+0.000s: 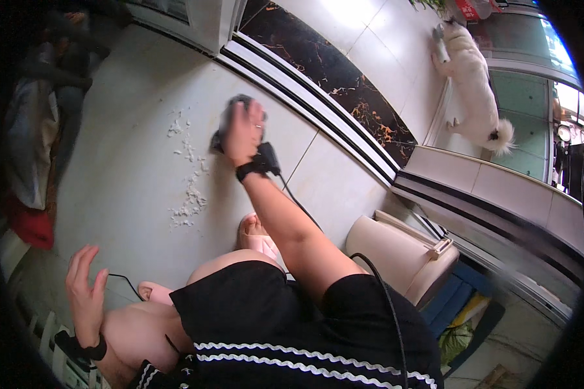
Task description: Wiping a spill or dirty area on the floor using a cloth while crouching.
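Note:
My right hand (244, 129), blurred, reaches forward to the tiled floor (121, 160) with its palm over a dark cloth-like thing (236, 103). That thing shows past the fingertips and beside the wrist; its exact kind is unclear. Left of this hand, small white scraps (191, 202) lie scattered in a ragged line on the pale tiles. My left hand (83, 287) hangs beside my bent knee with its fingers apart, holding nothing. A black band with a small device and cable sits on my right wrist; another band circles the left one.
A metal door track (311, 107) and a dark marble strip (331, 73) run beyond my right hand. A beige lidded bin (399, 253) stands right, near a blue container (455, 296). Farther off is a white dog (472, 82). Grey fabric (29, 141) and red cloth (29, 221) are left.

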Tool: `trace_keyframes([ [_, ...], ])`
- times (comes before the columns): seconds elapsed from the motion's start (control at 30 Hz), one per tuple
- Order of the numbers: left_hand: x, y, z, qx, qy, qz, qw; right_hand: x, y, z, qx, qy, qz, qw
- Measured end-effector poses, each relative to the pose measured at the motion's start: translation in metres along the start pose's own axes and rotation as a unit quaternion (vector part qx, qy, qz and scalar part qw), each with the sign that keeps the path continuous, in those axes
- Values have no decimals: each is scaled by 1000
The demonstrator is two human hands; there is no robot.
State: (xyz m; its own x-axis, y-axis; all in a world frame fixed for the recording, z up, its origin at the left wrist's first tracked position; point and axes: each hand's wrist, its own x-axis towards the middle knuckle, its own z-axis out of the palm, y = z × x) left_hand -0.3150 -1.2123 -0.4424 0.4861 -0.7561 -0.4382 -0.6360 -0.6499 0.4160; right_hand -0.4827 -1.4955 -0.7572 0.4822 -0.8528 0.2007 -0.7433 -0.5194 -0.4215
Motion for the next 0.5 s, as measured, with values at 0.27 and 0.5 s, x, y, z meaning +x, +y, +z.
trace_keyframes([
  [0.27,-8,1,0,2,6,-11,1000,-33,-34,-68,343,-19,4,939],
  [0.5,-3,-7,-2,-30,1,19,999,-78,151,-114,-31,1,231,972],
])
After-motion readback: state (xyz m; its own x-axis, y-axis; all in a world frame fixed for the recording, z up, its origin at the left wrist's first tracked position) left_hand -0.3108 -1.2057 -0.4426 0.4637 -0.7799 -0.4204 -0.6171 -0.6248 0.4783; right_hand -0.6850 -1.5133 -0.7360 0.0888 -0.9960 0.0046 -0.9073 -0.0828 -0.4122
